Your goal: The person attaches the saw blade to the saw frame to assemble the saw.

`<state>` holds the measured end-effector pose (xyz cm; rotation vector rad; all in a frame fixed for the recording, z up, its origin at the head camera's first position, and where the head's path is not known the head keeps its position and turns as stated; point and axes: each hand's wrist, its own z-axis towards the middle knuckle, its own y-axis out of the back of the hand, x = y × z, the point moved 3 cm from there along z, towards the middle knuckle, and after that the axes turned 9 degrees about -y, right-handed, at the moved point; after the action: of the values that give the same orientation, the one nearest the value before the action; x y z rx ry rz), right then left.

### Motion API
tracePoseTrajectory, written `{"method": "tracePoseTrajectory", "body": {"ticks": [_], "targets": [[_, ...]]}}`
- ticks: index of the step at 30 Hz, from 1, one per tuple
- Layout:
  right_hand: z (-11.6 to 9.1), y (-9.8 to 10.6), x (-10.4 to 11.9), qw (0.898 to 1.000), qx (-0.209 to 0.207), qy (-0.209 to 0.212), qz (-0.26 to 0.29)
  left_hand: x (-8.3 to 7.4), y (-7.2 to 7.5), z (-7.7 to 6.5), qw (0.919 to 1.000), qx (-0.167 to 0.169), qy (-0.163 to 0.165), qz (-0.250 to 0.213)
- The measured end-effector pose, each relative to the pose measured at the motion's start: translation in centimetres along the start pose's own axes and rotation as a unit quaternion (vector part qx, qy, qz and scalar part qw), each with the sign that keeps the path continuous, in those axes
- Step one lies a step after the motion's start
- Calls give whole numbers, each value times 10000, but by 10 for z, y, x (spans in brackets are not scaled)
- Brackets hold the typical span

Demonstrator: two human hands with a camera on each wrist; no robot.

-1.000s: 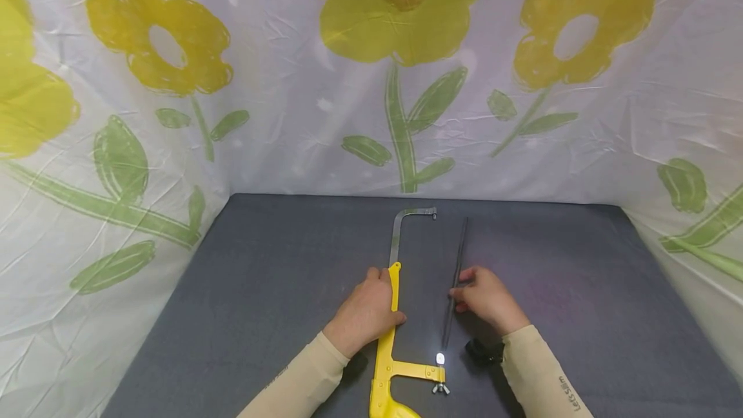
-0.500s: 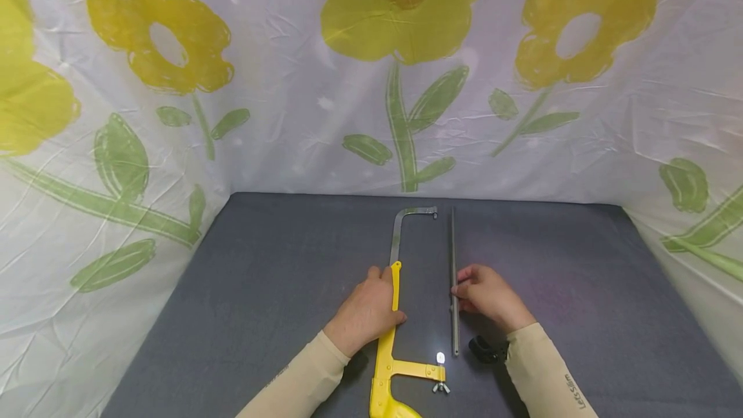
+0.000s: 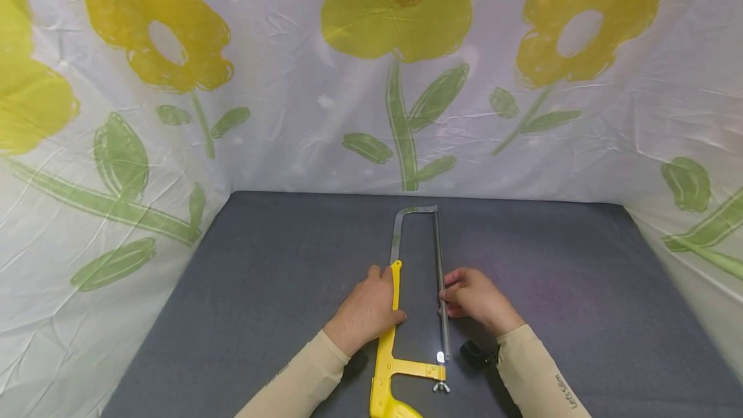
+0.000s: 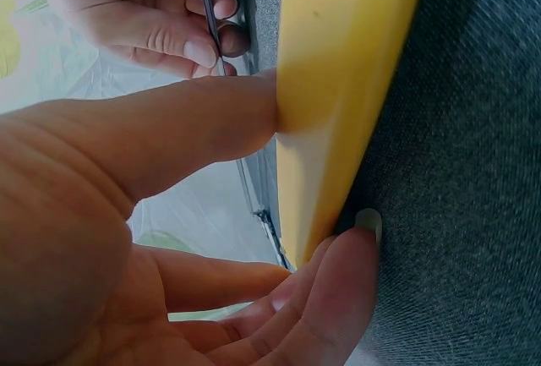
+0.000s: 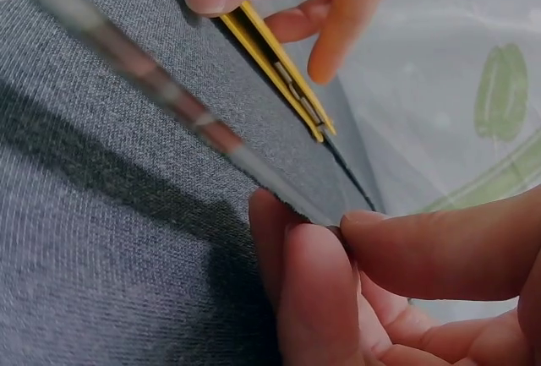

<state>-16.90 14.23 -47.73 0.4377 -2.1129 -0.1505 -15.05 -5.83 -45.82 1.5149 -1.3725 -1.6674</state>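
Observation:
A hacksaw frame [image 3: 384,357] with a yellow body and a silver front bow [image 3: 396,231] lies on the dark cloth. My left hand [image 3: 364,309] grips its yellow bar, thumb on one side and fingers on the other in the left wrist view. Between thumb and fingers of my right hand [image 3: 480,302] is a thin grey hacksaw blade [image 3: 438,240], its toothed edge showing in the right wrist view [image 5: 262,178]. The blade runs along the frame's open side. Its far end overlaps the bow tip, its near end the silver blade holder [image 3: 440,358] above the wing nut [image 3: 441,387].
Dark grey cloth [image 3: 278,289] covers the table. A white sheet [image 3: 278,121] printed with yellow flowers hangs behind and along both sides. A black strap-like piece [image 3: 477,353] shows below my right wrist.
My right hand has turned the blade from slanted to nearly straight and brought it left, from beside the frame to its open side. The left hand and frame stay in place.

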Motion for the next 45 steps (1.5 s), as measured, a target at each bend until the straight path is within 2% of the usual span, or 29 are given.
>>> {"method": "tracePoseTrajectory", "body": {"ticks": [45], "targets": [[7, -3, -2, 9995, 111, 41, 301, -3, 1, -2, 10000, 11, -54, -20]]}}
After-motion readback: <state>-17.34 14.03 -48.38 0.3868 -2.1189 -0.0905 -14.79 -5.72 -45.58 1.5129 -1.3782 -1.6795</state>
